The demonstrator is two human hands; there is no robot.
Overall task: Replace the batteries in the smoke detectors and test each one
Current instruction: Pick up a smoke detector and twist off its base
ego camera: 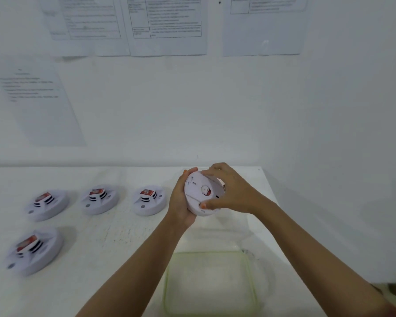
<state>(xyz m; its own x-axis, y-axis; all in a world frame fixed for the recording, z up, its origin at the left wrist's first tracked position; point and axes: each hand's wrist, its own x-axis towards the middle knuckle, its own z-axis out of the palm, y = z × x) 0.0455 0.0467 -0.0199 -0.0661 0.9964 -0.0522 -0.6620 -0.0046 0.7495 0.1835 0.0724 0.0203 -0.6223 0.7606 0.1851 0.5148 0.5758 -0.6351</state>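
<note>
Both hands hold a round white smoke detector (200, 193) above the right part of the white table (114, 234), its flat back side tilted toward me. My left hand (181, 202) cups it from the left and below. My right hand (229, 191) grips its right edge from above, thumb on the lower rim. Three more white detectors lie in a row on the table to the left (149, 201) (100, 199) (47, 204), each with a red-labelled top. A fourth detector (33, 250) lies nearer me at the left.
A clear container with a pale green rim (209, 282) stands on the table just under my forearms. The table's right edge runs close to the white wall (329, 133). Printed sheets (167, 24) hang on the back wall.
</note>
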